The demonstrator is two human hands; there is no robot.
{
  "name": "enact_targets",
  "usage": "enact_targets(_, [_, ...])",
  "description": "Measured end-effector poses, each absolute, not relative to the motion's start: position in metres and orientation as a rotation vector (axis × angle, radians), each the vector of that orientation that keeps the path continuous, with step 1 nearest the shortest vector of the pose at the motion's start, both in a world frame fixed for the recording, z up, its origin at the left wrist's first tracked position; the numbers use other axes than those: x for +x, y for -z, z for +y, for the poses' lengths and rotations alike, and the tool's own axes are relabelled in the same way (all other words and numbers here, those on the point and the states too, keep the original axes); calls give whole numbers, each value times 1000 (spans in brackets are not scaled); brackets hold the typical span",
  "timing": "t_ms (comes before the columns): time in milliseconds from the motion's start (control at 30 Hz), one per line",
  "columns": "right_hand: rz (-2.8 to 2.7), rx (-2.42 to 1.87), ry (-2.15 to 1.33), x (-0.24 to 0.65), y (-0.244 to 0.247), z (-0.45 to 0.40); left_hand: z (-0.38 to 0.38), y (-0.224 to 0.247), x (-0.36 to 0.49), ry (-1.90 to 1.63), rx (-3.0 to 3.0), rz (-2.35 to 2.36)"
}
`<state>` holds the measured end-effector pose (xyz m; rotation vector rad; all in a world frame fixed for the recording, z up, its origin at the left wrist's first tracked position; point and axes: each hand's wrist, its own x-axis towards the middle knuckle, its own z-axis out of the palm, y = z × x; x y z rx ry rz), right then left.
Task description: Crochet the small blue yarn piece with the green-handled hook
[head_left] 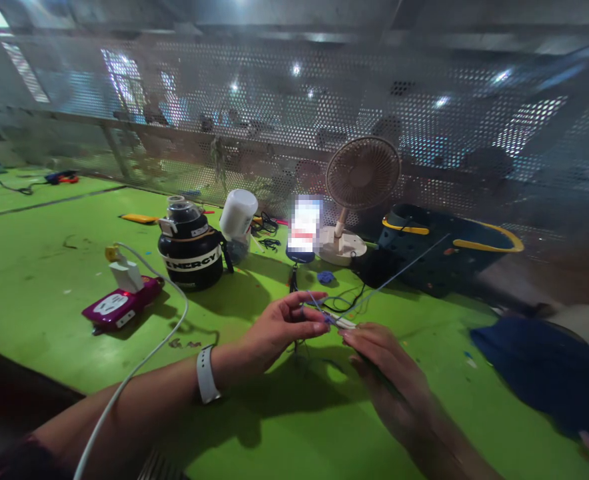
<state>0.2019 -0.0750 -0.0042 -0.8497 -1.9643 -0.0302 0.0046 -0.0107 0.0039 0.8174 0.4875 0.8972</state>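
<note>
Thumb and fingers of my left hand (292, 323) pinch a small blue-purple piece of yarn work (329, 320). A strand of blue yarn (399, 272) runs from there up to the right, over the basket. My right hand (382, 350) is closed around a crochet hook (342, 322), whose pale shaft points left and meets the yarn work. Its darker handle lies mostly hidden under my palm. Both hands are held just above the green table, fingertips close together. Behind them a small blue yarn bit (325, 277) lies on the tabletop.
A phone (305, 223) stands upright ahead, beside a small fan (363, 173). Right of these is a dark basket (419, 257) with yellow handles; dark blue cloth (534, 373) lies nearer. Leftward are a black jug (190, 250), a white-topped bottle (239, 213) and a purple power strip (119, 303) with a white cable (177, 320).
</note>
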Motion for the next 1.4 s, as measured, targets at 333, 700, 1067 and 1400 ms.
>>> enact_targets(333, [-1984, -832, 28, 202, 3, -74, -11, -6, 4, -912, 814, 505])
enact_targets(700, [-1933, -876, 24, 200, 8, -75, -17, -4, 7, -944, 874, 514])
enact_targets(1067, [-1962, -1086, 214, 186, 8, -75, -19, 8, 14, -1049, 956, 523])
enact_targets(1400, [-2065, -912, 393, 201, 10, -72, -15, 1, 7, -819, 850, 441])
